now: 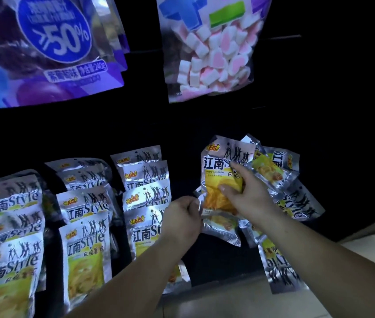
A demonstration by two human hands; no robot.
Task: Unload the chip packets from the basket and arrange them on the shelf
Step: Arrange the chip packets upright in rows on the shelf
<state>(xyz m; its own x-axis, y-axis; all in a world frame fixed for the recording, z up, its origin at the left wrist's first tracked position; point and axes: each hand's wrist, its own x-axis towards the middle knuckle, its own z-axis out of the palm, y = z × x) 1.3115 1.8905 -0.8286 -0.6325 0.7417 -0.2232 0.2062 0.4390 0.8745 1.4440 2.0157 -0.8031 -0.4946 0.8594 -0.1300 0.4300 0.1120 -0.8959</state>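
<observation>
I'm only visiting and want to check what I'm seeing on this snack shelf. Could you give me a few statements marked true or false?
1. The right hand grips a silver foil chip packet with a yellow front. True.
2. The left hand hangs idle, touching nothing. False: it pinches a silver packet edge.
3. Matching silver chip packets lie in tidy columns left of both hands. True.
4. The clear hanging bag holds green sweets. False: it holds pink and white marshmallow pieces.
5. The packets right of the hands stand in a straight row. False: they lie in a loose pile at mixed angles.
</observation>
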